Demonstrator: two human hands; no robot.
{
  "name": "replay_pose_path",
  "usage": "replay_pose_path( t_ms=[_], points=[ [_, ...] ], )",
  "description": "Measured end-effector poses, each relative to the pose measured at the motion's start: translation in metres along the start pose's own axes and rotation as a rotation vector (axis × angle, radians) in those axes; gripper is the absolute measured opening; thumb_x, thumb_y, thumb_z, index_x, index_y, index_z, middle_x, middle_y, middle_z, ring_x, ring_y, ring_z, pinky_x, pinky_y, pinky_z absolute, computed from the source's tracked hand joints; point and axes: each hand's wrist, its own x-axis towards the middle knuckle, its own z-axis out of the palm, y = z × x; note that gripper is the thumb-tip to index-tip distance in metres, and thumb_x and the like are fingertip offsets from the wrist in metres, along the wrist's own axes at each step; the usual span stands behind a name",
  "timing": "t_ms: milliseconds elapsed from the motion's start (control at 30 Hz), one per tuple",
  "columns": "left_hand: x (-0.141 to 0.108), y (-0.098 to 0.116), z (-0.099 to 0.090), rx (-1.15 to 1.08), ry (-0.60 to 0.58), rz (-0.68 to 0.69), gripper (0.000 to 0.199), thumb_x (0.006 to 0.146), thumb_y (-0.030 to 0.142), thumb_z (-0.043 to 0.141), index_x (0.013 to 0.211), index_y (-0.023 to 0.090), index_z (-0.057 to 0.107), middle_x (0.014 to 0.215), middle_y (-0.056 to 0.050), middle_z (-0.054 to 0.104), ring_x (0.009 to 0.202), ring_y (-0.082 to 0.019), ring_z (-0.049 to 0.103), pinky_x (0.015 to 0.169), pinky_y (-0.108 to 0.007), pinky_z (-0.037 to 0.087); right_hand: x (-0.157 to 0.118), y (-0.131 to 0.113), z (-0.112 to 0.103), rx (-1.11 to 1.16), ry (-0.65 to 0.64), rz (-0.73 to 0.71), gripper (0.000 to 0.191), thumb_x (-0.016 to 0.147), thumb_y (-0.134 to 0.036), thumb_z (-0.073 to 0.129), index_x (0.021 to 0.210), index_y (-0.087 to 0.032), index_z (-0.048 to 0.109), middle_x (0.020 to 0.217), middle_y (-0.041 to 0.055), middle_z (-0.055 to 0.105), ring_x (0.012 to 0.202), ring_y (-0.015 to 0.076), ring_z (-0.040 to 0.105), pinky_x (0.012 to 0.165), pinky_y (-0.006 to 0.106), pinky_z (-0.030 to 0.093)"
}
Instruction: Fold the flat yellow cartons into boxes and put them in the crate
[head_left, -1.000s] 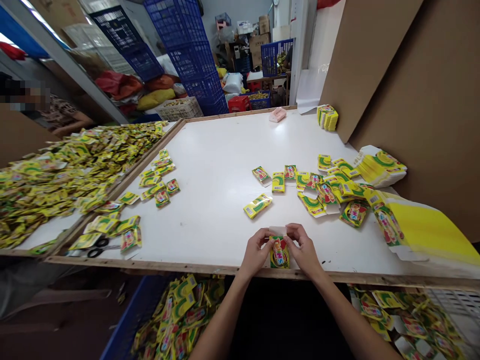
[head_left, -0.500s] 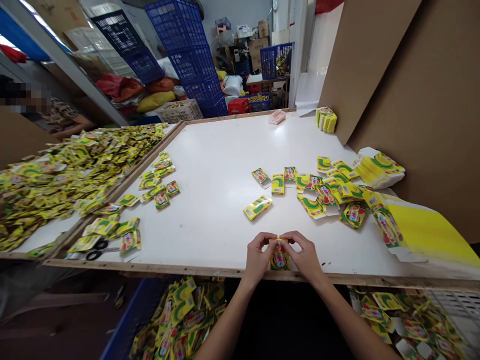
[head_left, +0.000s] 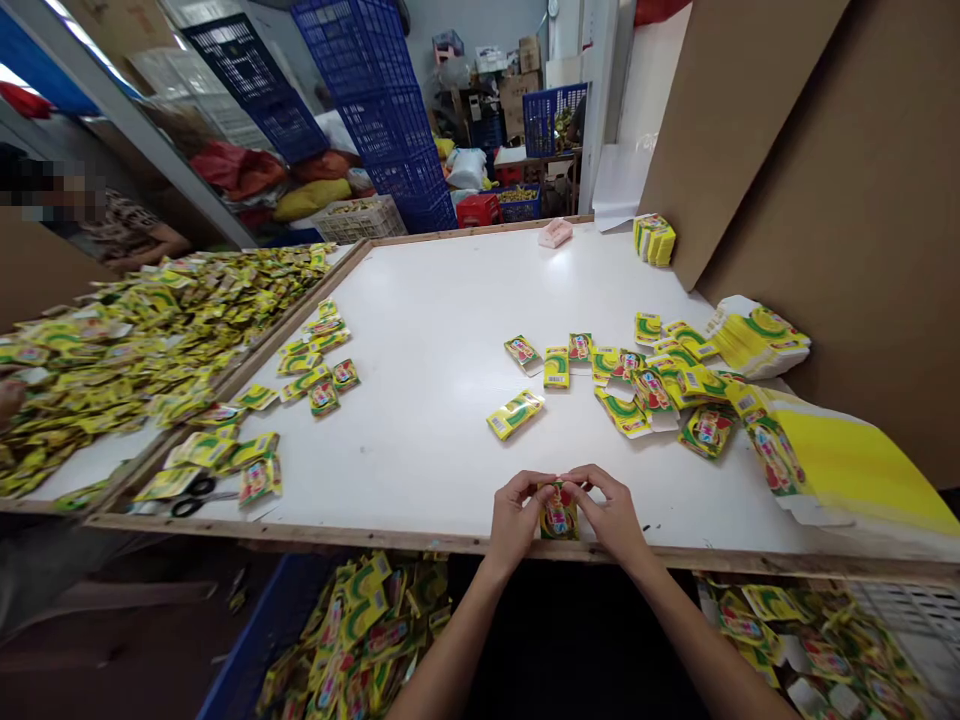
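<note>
Loose packets [head_left: 260, 480] lie at left; from them the white counter [head_left: 420, 410] gives room across to the left hand [head_left: 516, 515], which pinches a small carton [head_left: 559, 518] at its far end. The carton sits between both hands (neither is nearer), long axis pointing away, near end at the wooden edge [head_left: 375, 539]. The right hand [head_left: 611, 512] grips opposite; scattered cartons [head_left: 655, 388] lie beyond, rightward.

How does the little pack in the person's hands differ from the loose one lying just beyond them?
The held pack is between the left hand and right hand; the loose pack lies untouched. The held pack shows colourful lettering; the loose pack shows yellow with green. The held pack lies squarely toward the person; the loose pack lies slanted. Both have green and yellow print.
</note>
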Motion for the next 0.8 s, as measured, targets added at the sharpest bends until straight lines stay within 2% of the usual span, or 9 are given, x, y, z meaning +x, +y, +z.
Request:
replay_pose_path(
  t_ms=[100, 167, 233, 333, 433, 500, 567, 700, 800],
  points=[
    [-0.011, 0.014, -0.025, 0.119, 0.146, 0.019, 0.021, 0.080, 0.035, 0.062, 0.087, 0.017, 0.070, 0.083, -0.005, 0.070, 0.079, -0.018, 0.064, 0.072, -0.027, 0.050, 0.009, -0.002, 0.003, -0.030, -0.029, -0.022, 0.021, 0.090, -0.035, 0.053, 0.096, -0.022, 0.068, 0.093, 0.0054, 0.068, 0.083, 0.0189, 0.061, 0.074, 0.032, 0.049],
    [-0.024, 0.027, -0.059, 0.234, 0.230, 0.000, 0.024, 0.082, 0.039, 0.058, 0.087, 0.017, 0.067, 0.081, -0.004, 0.069, 0.074, -0.017, 0.062, 0.067, -0.026, 0.050, 0.024, -0.003, 0.008, -0.110, -0.071, -0.057, 0.022, 0.090, -0.029, 0.051, 0.107, -0.023, 0.065, 0.101, 0.0053, 0.067, 0.088, 0.0192, 0.061, 0.079, 0.033, 0.048],
    [-0.040, 0.041, -0.103, 0.424, 0.209, -0.029, 0.026, 0.082, 0.041, 0.058, 0.084, 0.017, 0.067, 0.080, -0.004, 0.068, 0.077, -0.019, 0.063, 0.070, -0.027, 0.050, 0.048, -0.002, 0.018, -0.245, -0.156, -0.111, 0.030, 0.088, -0.021, 0.051, 0.117, -0.024, 0.059, 0.113, 0.0052, 0.064, 0.101, 0.0206, 0.058, 0.088, 0.035, 0.045],
    [-0.066, 0.054, -0.163, 0.719, 0.173, -0.062, 0.025, 0.079, 0.043, 0.060, 0.081, 0.019, 0.068, 0.083, -0.004, 0.069, 0.082, -0.022, 0.064, 0.078, -0.031, 0.050, 0.092, 0.003, 0.036, -0.518, -0.295, -0.122, 0.049, 0.082, -0.008, 0.051, 0.128, -0.024, 0.051, 0.133, 0.0060, 0.054, 0.124, 0.0236, 0.044, 0.101, 0.040, 0.035],
    [-0.082, 0.052, -0.186, 0.846, 0.287, -0.012, 0.027, 0.078, 0.045, 0.059, 0.088, 0.021, 0.068, 0.095, -0.006, 0.068, 0.092, -0.024, 0.063, 0.085, -0.035, 0.049, 0.130, 0.010, 0.051, -0.733, -0.427, -0.081, 0.061, 0.078, -0.004, 0.053, 0.136, -0.022, 0.042, 0.147, 0.0078, 0.037, 0.138, 0.0265, 0.024, 0.108, 0.045, 0.020],
    [-0.081, 0.045, -0.177, 0.837, 0.307, 0.033, 0.028, 0.081, 0.043, 0.056, 0.094, 0.021, 0.066, 0.101, -0.007, 0.066, 0.098, -0.025, 0.062, 0.087, -0.038, 0.049, 0.143, 0.013, 0.056, -0.785, -0.459, -0.057, 0.060, 0.078, -0.011, 0.057, 0.135, -0.021, 0.041, 0.146, 0.0108, 0.039, 0.137, 0.0299, 0.025, 0.109, 0.050, 0.014],
    [-0.068, 0.035, -0.153, 0.799, 0.272, 0.096, 0.026, 0.084, 0.039, 0.053, 0.100, 0.021, 0.063, 0.107, -0.009, 0.064, 0.103, -0.025, 0.060, 0.089, -0.040, 0.049, 0.144, 0.013, 0.056, -0.795, -0.466, -0.056, 0.053, 0.078, -0.016, 0.060, 0.129, -0.019, 0.046, 0.135, 0.0134, 0.050, 0.129, 0.0314, 0.037, 0.107, 0.052, 0.015],
    [-0.020, 0.015, -0.091, 0.761, 0.177, 0.288, 0.027, 0.082, 0.025, 0.057, 0.109, 0.022, 0.057, 0.126, -0.012, 0.056, 0.121, -0.027, 0.049, 0.102, -0.047, 0.039, 0.117, 0.000, 0.046, -0.794, -0.511, -0.098, 0.039, 0.077, -0.024, 0.064, 0.115, -0.018, 0.054, 0.110, 0.0108, 0.062, 0.107, 0.0267, 0.055, 0.097, 0.043, 0.032],
    [0.011, 0.004, -0.054, 0.694, 0.109, 0.322, 0.028, 0.081, 0.020, 0.057, 0.108, 0.021, 0.056, 0.120, -0.011, 0.059, 0.118, -0.027, 0.052, 0.099, -0.047, 0.040, 0.090, -0.012, 0.029, -0.560, -0.509, -0.110, 0.035, 0.076, -0.031, 0.066, 0.108, -0.021, 0.055, 0.098, 0.0052, 0.064, 0.090, 0.0207, 0.059, 0.082, 0.033, 0.042]
  ],
)
